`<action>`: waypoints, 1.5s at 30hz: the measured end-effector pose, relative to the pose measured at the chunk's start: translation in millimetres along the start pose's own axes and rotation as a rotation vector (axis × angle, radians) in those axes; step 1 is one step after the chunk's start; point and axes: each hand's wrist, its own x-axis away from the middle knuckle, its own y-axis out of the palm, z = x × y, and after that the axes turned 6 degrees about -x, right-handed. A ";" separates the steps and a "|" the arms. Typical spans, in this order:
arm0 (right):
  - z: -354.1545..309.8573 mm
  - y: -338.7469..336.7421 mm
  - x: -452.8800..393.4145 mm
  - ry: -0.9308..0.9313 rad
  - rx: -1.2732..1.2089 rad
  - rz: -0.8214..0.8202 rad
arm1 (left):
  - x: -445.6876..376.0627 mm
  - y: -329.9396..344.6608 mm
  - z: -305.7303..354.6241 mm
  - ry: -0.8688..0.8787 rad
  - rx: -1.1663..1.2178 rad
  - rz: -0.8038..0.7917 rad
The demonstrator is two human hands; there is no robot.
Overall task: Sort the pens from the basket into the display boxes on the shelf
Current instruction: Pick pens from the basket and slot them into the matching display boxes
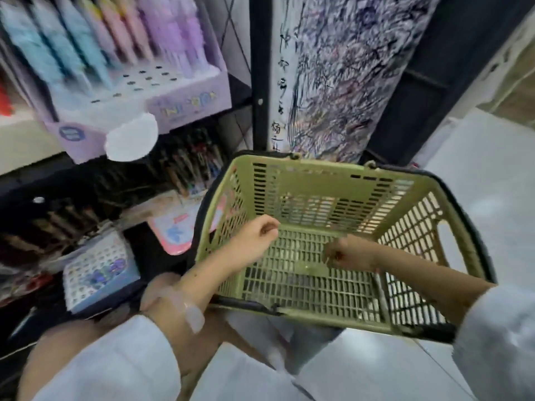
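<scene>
Over the green basket (341, 186), both hands reach down: the left hand (260, 230) looks loosely curled, holding nothing visible; whether the right hand (347, 253) pinches anything cannot be told. No pens show inside, so their axis cannot be judged. Motion blur suggests haste, and a thin pen could slip through the slots. The purple display box (185, 102) sits up left.

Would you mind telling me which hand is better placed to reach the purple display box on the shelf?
Probably left: the left hand is on the basket's shelf side, nearer the purple display box; the right hand sits farther away.
</scene>
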 end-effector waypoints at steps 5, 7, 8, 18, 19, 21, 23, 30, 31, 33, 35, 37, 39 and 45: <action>11.8 69.3 -19.6 -0.054 0.049 -0.394 | -9.9 11.1 -11.9 -0.089 -0.211 -0.253; 7.7 86.5 -28.3 -0.052 0.069 -0.429 | -11.4 10.9 -16.3 -0.097 -0.240 -0.281; 5.9 92.0 -31.0 -0.054 0.069 -0.412 | -11.3 11.0 -18.4 -0.099 -0.245 -0.279; 63.2 75.1 -14.6 0.432 0.116 0.094 | -13.5 11.7 -23.7 -0.084 -0.246 -0.306; 72.8 71.7 -11.6 0.491 0.188 0.096 | -14.1 11.6 -23.5 -0.085 -0.236 -0.301; 83.2 71.9 -12.9 0.577 0.173 0.094 | -13.8 12.1 -23.6 -0.087 -0.217 -0.297; 82.5 81.3 -18.6 0.626 0.040 0.104 | -12.3 11.9 -24.6 -0.095 -0.204 -0.288; 47.0 36.9 -20.3 0.487 -0.366 0.271 | -9.2 3.0 -18.1 -0.105 -0.128 -0.179; 29.6 16.5 -21.6 0.386 -0.550 0.330 | -8.3 0.9 -14.8 -0.104 -0.107 -0.166; -19.5 -25.0 -20.4 0.103 -0.976 0.412 | -4.4 -4.7 -6.9 -0.091 -0.039 -0.142; -73.4 -57.9 -17.2 -0.152 -1.185 0.478 | 3.2 -14.6 2.1 -0.041 0.087 -0.068; -121.3 -83.1 -13.6 -0.310 -1.188 0.552 | 16.3 -33.1 9.6 0.032 0.240 0.049; -163.4 -105.5 -9.9 -0.438 -1.157 0.558 | 36.1 -59.5 9.9 0.082 0.325 0.175; -291.9 -148.9 -8.8 -0.831 -1.008 0.286 | 122.6 -149.4 -17.8 0.236 0.494 0.389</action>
